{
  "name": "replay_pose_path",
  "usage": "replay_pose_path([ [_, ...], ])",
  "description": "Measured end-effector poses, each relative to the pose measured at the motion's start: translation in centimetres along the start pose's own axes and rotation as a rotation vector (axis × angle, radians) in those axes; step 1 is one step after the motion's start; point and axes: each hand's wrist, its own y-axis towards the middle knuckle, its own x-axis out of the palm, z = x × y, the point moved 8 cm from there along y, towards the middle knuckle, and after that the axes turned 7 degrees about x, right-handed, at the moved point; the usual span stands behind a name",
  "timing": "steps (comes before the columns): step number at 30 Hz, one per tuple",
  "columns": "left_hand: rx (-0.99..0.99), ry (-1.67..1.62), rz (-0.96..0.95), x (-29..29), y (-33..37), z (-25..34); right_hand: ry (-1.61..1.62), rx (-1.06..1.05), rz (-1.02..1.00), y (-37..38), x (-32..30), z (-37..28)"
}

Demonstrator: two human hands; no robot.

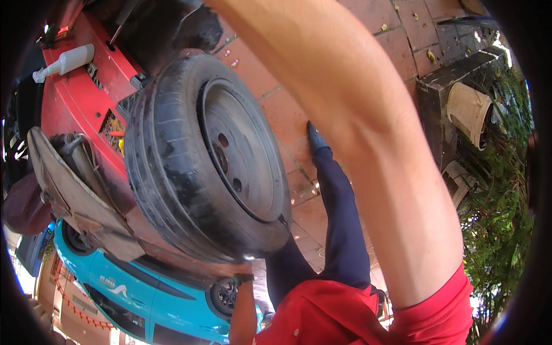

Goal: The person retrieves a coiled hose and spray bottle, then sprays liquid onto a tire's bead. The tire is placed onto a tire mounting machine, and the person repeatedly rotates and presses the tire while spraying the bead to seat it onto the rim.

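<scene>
A black tyre [167, 155] on a grey steel rim [244, 155] stands tilted in front of me, against a red machine [66, 98]. My left hand [242, 268] is at the tyre's near lower edge and seems to touch it. Most of that hand is hidden behind the rubber, so its fingers do not show. A dark band circles the left wrist. My right arm crosses the picture from the lower right, and its hand lies beyond the upper edge.
A white spray bottle [72, 60] lies on the red machine. Beside it is a worn, brownish paddle-shaped part [75, 190]. A turquoise car [132, 293] is parked at the lower left. On the right, a pale pot [467, 112] sits by a dark ledge and plants [500, 230].
</scene>
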Motion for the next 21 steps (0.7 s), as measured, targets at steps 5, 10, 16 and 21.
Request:
replay_pose_path([
  [5, 0.055, 0.061, -0.045, -1.1, -0.4, 0.5, 0.441, 0.075, -0.143, -18.5, -1.6, 5.1],
  [10, 0.094, 0.038, -0.071, -0.9, -1.3, 0.9, 0.404, 0.702, -0.589, -46.5, -5.7, 9.8],
  [16, 0.056, 0.131, -0.151, -0.7, -1.4, 1.1, 0.592, 0.93, -0.171, -64.4, -10.5, 4.3],
  [21, 0.087, 0.122, -0.132, -1.5, -1.8, -0.1, 0.508, 1.204, 0.269, -64.2, -11.3, 7.9],
])
